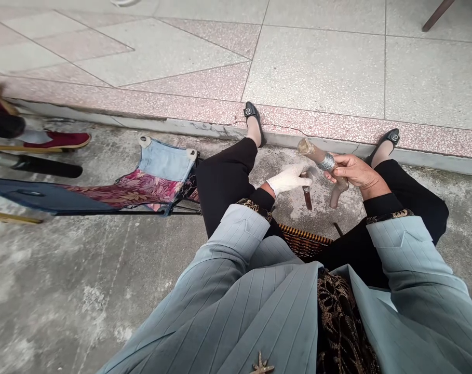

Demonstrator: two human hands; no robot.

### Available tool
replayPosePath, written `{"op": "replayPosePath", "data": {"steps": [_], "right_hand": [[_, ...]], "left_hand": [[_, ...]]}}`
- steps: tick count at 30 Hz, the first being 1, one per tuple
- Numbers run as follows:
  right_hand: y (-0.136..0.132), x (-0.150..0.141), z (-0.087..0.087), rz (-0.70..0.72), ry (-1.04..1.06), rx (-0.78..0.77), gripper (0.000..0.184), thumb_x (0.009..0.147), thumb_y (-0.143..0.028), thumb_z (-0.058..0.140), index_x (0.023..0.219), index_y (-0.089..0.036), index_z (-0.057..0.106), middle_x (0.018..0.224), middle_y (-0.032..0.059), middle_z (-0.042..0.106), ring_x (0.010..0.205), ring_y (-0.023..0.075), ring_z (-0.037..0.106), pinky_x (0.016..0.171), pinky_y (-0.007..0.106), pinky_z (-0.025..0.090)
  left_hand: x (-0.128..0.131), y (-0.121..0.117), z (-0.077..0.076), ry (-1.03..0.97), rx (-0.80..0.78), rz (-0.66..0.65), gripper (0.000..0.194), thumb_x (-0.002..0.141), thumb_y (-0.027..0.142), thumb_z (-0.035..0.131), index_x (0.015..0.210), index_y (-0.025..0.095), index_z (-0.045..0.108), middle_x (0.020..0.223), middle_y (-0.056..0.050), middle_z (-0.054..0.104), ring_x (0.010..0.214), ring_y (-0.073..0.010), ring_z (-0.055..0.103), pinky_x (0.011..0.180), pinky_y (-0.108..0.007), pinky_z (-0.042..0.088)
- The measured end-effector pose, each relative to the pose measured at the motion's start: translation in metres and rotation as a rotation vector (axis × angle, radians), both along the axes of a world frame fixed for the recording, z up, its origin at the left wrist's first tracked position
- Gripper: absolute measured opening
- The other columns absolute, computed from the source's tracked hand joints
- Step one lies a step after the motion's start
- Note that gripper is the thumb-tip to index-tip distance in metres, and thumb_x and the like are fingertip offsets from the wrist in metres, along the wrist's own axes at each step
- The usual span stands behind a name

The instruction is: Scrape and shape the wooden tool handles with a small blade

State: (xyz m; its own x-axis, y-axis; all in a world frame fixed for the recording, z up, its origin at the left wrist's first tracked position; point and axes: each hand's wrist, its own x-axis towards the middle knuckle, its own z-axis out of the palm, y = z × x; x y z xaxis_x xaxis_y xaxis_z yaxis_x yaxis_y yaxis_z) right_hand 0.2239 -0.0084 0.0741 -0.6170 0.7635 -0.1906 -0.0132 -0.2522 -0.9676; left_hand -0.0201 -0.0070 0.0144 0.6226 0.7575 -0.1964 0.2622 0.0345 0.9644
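My right hand [356,174] is closed around a thick, crooked wooden stick [315,154]. Bright metal wire [327,162] is coiled in a band about the stick, beside my fingertips. The stick's lower end [339,193] shows beneath my hand. To the left, my left hand [292,178] wears a white glove, its fingers curled together close to the coil. Whatever they pinch is too small to make out. A short brown strip with wire-like wrapping at its top [307,197] appears just below the glove; I cannot tell whether it is held or lies on the ground.
A woven wicker seat [306,241] is between my legs. At left stands a folding recliner with flowered cloth [150,189]. Another person's red shoe [68,139] and a black cylinder [49,165] are near it. A low tiled step [317,119] runs ahead of my feet.
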Motion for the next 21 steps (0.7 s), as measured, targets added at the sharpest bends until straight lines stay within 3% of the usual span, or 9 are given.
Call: {"op": "replayPosePath", "data": {"steps": [2, 4, 9, 12, 14, 16, 18, 19, 21], "right_hand": [[0.0, 0.001, -0.001, -0.037, 0.022, -0.024, 0.046, 0.069, -0.053, 0.091, 0.086, -0.015, 0.073, 0.078, 0.0035, 0.064, 0.062, 0.0129, 0.054, 0.058, 0.028, 0.045], [0.001, 0.004, 0.0, -0.095, 0.042, -0.041, 0.046, 0.07, -0.053, 0.091, 0.089, -0.015, 0.074, 0.078, 0.0031, 0.064, 0.062, 0.0126, 0.054, 0.057, 0.027, 0.043], [0.002, 0.01, 0.001, -0.167, 0.059, -0.046, 0.054, 0.066, -0.055, 0.093, 0.1, -0.015, 0.077, 0.081, 0.0035, 0.066, 0.06, 0.013, 0.054, 0.054, 0.027, 0.041], [0.001, 0.01, 0.0, -0.143, 0.014, -0.036, 0.053, 0.064, -0.053, 0.094, 0.096, -0.014, 0.078, 0.085, 0.005, 0.069, 0.06, 0.0127, 0.055, 0.054, 0.027, 0.042], [0.001, 0.01, 0.0, -0.136, 0.012, -0.032, 0.053, 0.064, -0.053, 0.094, 0.096, -0.014, 0.079, 0.088, 0.0057, 0.07, 0.059, 0.0121, 0.056, 0.054, 0.027, 0.042], [0.001, 0.008, -0.002, -0.133, 0.012, -0.039, 0.051, 0.066, -0.052, 0.094, 0.099, -0.015, 0.08, 0.09, 0.0056, 0.071, 0.06, 0.0114, 0.057, 0.055, 0.026, 0.042], [0.002, 0.004, -0.005, -0.114, -0.013, -0.056, 0.048, 0.068, -0.05, 0.094, 0.097, -0.015, 0.08, 0.088, 0.0047, 0.071, 0.06, 0.0105, 0.056, 0.054, 0.024, 0.041], [0.002, 0.001, -0.007, -0.099, -0.035, -0.067, 0.045, 0.068, -0.049, 0.094, 0.095, -0.015, 0.08, 0.086, 0.0044, 0.071, 0.06, 0.01, 0.056, 0.054, 0.024, 0.041], [0.002, -0.005, -0.012, -0.073, -0.081, -0.097, 0.043, 0.067, -0.049, 0.094, 0.089, -0.014, 0.08, 0.082, 0.0046, 0.072, 0.058, 0.0096, 0.054, 0.054, 0.023, 0.042]], "left_hand": [[-0.001, 0.0, -0.004, -0.082, -0.062, -0.066, 0.035, 0.082, 0.033, 0.071, 0.112, 0.015, 0.068, 0.112, -0.009, 0.074, 0.097, -0.0195, 0.068, 0.088, -0.032, 0.053], [-0.002, 0.0, -0.008, -0.123, -0.148, -0.045, 0.034, 0.088, 0.041, 0.068, 0.109, 0.015, 0.067, 0.108, -0.009, 0.075, 0.094, -0.0192, 0.069, 0.086, -0.032, 0.055], [-0.004, 0.006, -0.019, -0.065, -0.318, 0.282, 0.024, 0.095, 0.037, 0.061, 0.104, 0.015, 0.063, 0.089, -0.007, 0.071, 0.073, -0.0173, 0.068, 0.073, -0.032, 0.058], [-0.009, 0.014, -0.023, 0.146, -0.386, 0.506, 0.026, 0.096, 0.032, 0.059, 0.116, 0.015, 0.059, 0.096, -0.011, 0.072, 0.079, -0.0231, 0.072, 0.074, -0.038, 0.06], [-0.014, 0.018, -0.024, 0.422, -0.243, 0.588, 0.035, 0.091, 0.024, 0.066, 0.124, 0.016, 0.059, 0.112, -0.016, 0.072, 0.099, -0.0301, 0.073, 0.088, -0.045, 0.059], [-0.016, 0.02, -0.022, 0.629, 0.053, 0.541, 0.043, 0.082, 0.009, 0.068, 0.123, 0.019, 0.064, 0.133, -0.018, 0.067, 0.127, -0.0358, 0.063, 0.108, -0.052, 0.051], [-0.012, 0.016, -0.02, 0.58, 0.276, 0.384, 0.046, 0.078, 0.0, 0.064, 0.119, 0.021, 0.07, 0.143, -0.014, 0.064, 0.142, -0.035, 0.052, 0.12, -0.052, 0.042], [-0.007, 0.012, -0.019, 0.444, 0.299, 0.288, 0.046, 0.081, 0.0, 0.059, 0.12, 0.021, 0.071, 0.141, -0.012, 0.066, 0.14, -0.032, 0.055, 0.119, -0.049, 0.043], [0.004, 0.003, -0.017, 0.174, 0.189, 0.161, 0.043, 0.088, 0.009, 0.06, 0.129, 0.019, 0.068, 0.129, -0.012, 0.072, 0.126, -0.0296, 0.064, 0.109, -0.047, 0.051]]}}
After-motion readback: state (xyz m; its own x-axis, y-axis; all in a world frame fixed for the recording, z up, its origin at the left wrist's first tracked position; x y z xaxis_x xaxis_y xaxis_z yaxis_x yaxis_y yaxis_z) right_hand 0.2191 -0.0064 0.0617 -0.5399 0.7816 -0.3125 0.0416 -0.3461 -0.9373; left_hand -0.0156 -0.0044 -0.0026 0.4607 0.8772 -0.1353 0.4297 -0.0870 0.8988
